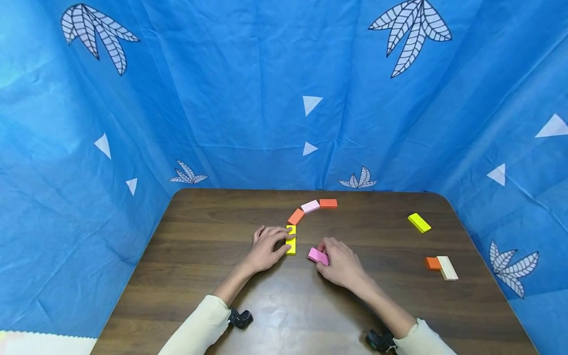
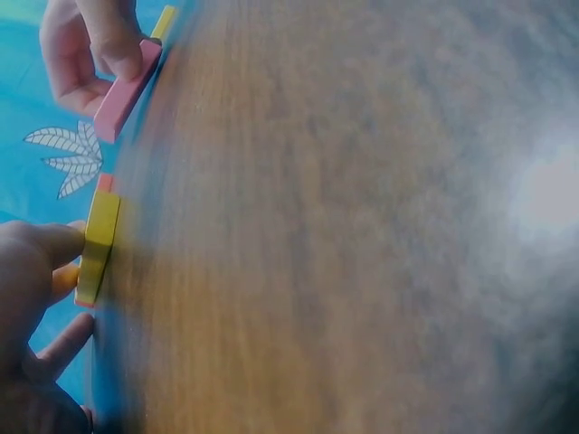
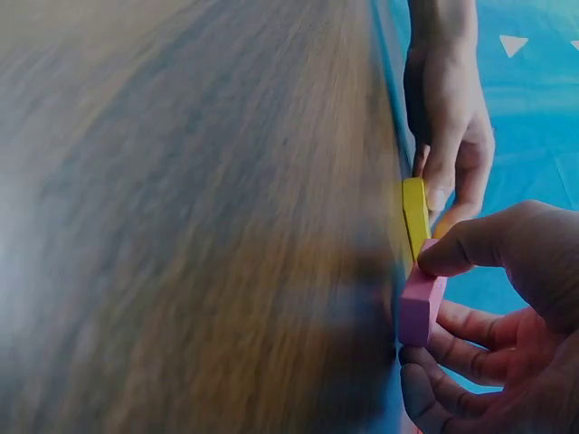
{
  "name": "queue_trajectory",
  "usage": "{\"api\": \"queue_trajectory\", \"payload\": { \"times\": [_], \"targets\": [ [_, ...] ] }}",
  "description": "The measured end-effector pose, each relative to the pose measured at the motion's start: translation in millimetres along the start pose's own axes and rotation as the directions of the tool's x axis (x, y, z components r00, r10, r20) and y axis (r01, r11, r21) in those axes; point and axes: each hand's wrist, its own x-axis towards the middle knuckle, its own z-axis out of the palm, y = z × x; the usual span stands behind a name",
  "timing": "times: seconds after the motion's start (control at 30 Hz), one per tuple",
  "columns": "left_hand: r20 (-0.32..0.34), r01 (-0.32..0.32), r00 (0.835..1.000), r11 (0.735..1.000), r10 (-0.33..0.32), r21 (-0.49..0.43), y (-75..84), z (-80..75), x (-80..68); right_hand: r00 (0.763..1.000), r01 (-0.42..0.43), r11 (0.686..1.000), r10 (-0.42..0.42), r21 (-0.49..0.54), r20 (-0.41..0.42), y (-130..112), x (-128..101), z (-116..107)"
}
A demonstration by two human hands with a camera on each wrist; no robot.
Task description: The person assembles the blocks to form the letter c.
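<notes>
Pinching a pink oblong wooden block (image 1: 317, 256) in the right hand (image 1: 341, 265), right of a yellow oblong wooden block (image 1: 292, 242) gripped by the left hand (image 1: 265, 249) at the near end of a curved block row (image 1: 310, 206)

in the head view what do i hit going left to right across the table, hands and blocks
Left grip → yellow block at its fingers → pink block held in the right grip → right grip → lone yellow block → orange block → pale block
</notes>
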Motion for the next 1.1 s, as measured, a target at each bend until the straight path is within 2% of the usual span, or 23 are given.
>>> {"api": "queue_trajectory", "payload": {
  "times": [0.27,0.57,0.8,1.1],
  "targets": [
    [-0.020,-0.010,1.000,1.000,0.010,-0.002,0.8,-0.7,-0.3,0.999,0.025,1.000,-0.025,0.003,0.041,-13,3,7],
    [-0.009,0.002,1.000,1.000,-0.002,-0.009,-0.2,-1.7,-0.1,0.997,0.061,0.998,-0.061,0.009,0.055,-27,2,14],
    [-0.017,-0.018,1.000,1.000,0.018,-0.004,-2.1,-0.5,0.0,0.994,0.094,0.995,-0.095,0.022,0.055,-36,5,19],
    [0.007,-0.001,1.000,1.000,0.001,-0.011,-3.4,-1.6,0.9,0.990,0.124,0.989,-0.129,0.082,0.064,-40,6,22]
  ]
}}
